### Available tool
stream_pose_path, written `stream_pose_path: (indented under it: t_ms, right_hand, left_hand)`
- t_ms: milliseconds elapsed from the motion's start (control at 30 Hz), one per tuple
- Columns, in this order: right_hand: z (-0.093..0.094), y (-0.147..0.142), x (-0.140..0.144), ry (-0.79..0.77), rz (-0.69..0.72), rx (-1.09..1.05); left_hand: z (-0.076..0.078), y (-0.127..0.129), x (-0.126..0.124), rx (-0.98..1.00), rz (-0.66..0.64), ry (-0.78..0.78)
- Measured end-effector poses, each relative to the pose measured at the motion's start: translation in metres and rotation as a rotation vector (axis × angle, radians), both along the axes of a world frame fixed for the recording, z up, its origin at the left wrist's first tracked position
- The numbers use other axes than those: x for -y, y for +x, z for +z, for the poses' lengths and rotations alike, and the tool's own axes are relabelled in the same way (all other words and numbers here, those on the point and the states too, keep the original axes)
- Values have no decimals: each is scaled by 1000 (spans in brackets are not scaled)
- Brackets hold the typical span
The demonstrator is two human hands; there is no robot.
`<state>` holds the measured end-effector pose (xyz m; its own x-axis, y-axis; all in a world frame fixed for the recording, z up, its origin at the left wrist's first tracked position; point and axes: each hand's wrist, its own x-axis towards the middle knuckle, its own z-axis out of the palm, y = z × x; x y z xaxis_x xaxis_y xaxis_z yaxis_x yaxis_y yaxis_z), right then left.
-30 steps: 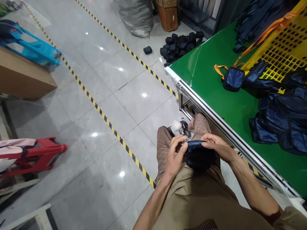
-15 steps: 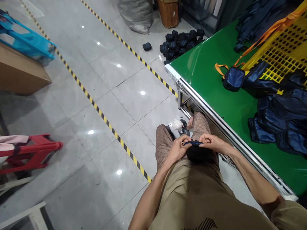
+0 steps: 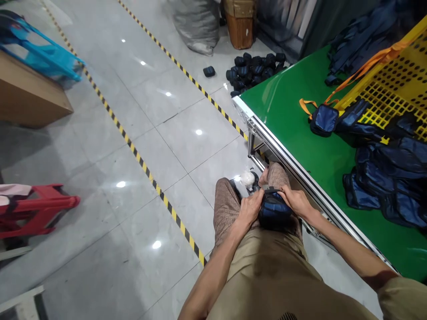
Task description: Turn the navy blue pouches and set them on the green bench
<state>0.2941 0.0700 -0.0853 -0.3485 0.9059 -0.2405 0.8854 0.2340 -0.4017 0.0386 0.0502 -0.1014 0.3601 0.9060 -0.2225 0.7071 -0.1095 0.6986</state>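
A small dark blue fabric pouch (image 3: 275, 210) rests at my lap between both hands, its blue panel facing up. My left hand (image 3: 251, 206) grips the pouch's left edge near the top, fingers closed. On the opposite edge, my right hand (image 3: 296, 201) pinches the fabric with thumb and fingers. Several similar pouches lie in a heap (image 3: 255, 71) on the floor beyond the table corner, and a single pouch (image 3: 209, 71) sits apart from them. Blue fabric pieces (image 3: 390, 173) are piled on the green table (image 3: 283, 106) to my right.
A yellow perforated basket (image 3: 396, 89) with an orange strap (image 3: 370, 55) lies on the table. The metal table edge (image 3: 300, 173) runs close by my right arm. On the left are a red stool (image 3: 40, 209), a blue stool (image 3: 46, 49) and a cardboard box (image 3: 30, 93). A grey sack (image 3: 196, 26) stands ahead.
The pouch has turned so that its blue panel now shows between my hands. Both hands have shifted from its top edge to its sides. The view has moved slightly.
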Motion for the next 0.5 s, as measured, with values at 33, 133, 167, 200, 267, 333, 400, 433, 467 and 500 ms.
stream_pose_path:
  t_ms: [33, 133, 167, 200, 267, 333, 400, 433, 467, 500]
  right_hand:
    - [4, 4, -2, -26, 26, 13]
    - [25, 14, -12, -100, 144, -36]
    - [35, 16, -17, -118, 187, -58]
    - [45, 18, -23, -132, 224, -76]
    - [65, 18, -41, -178, 262, -118]
    - [83, 17, -69, -315, 216, -205]
    - [98, 17, -110, -432, 50, -382]
    - [103, 19, -135, -400, -76, -510]
    - [106, 24, -161, -248, -225, -680]
    - [107, 31, -186, -69, -375, -847]
  left_hand:
    - [2, 0, 1, -6, 9, -6]
    - [8, -3, 5, 62, 93, -15]
    - [10, -5, 7, 110, 142, -14]
    - [11, -7, 9, 160, 201, -12]
    - [14, -14, 14, 239, 318, -18]
    - [15, -19, 20, 256, 397, -54]
    - [15, -22, 27, 229, 420, -110]
    - [14, -22, 30, 217, 420, -133]
    - [14, -23, 33, 213, 421, -149]
    - [13, -22, 35, 216, 422, -159]
